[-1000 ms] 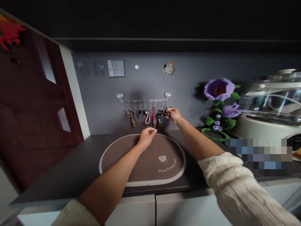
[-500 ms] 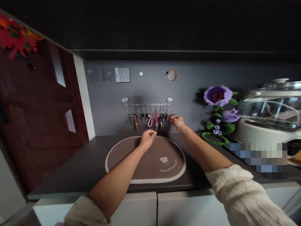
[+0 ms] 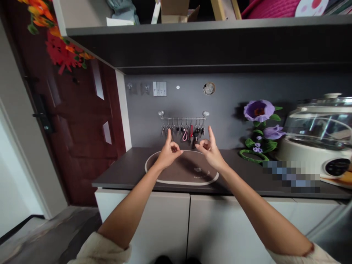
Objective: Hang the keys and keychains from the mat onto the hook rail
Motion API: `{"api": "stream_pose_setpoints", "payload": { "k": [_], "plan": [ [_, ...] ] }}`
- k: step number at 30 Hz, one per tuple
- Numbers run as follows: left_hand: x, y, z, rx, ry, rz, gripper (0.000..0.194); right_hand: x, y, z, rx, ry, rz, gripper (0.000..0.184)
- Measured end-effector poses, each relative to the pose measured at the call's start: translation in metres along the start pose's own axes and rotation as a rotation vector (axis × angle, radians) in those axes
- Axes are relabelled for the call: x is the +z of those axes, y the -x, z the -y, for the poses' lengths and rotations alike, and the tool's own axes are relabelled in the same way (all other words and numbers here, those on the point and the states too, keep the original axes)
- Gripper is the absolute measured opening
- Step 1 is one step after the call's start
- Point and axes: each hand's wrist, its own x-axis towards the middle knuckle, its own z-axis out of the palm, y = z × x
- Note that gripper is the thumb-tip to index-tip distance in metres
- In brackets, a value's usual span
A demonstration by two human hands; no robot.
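My left hand is raised over the counter with the index finger pointing up and the other fingers curled against the thumb; nothing shows in it. My right hand mirrors it, index finger up, thumb and remaining fingers pinched, holding nothing that I can see. Both hands hover in front of a metal key rack on the grey wall, where several key bunches hang, one with a pink loop and one with a red tag. Below the hands lies an oval brown mat with a white rim.
A dark countertop tops white cabinet doors. Purple artificial flowers and a white cooker with a glass lid stand at the right. A dark red door is at the left. A shelf with boxes runs overhead.
The view has pulled back from the counter. My right hand has left the keys on the rack. Both hands now hold index fingers up, side by side.
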Motion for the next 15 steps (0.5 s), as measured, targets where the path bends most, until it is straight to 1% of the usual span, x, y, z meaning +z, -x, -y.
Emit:
{"api": "stream_pose_setpoints", "payload": {
  "k": [2,4,6,8,9,11,13,15],
  "plan": [
    [-0.009,0.013,-0.007,0.011,-0.043,0.025,0.099,0.006,0.015,0.005,-0.025,0.013,0.053,0.09],
    [-0.014,0.024,-0.011,0.004,-0.065,0.048,0.101,0.011,0.026,0.005,-0.036,0.03,0.096,0.093],
    [-0.017,0.03,-0.01,-0.011,-0.07,0.074,0.102,0.013,0.033,0.004,-0.045,0.051,0.13,0.093],
    [-0.022,0.03,-0.006,-0.023,-0.077,0.062,0.102,0.012,0.033,0.001,-0.056,0.078,0.152,0.089],
    [-0.025,0.027,-0.002,-0.033,-0.086,0.028,0.1,0.01,0.029,-0.001,-0.06,0.095,0.149,0.086],
    [-0.036,0.014,0.01,-0.077,-0.121,-0.097,0.095,0.001,0.014,-0.008,-0.054,0.135,0.11,0.078],
    [-0.048,-0.006,0.027,-0.186,-0.17,-0.258,0.088,-0.012,-0.009,-0.019,-0.013,0.182,0.016,0.072],
    [-0.061,-0.031,0.046,-0.307,-0.204,-0.365,0.088,-0.027,-0.038,-0.035,0.087,0.26,-0.122,0.071]
  ]
}}
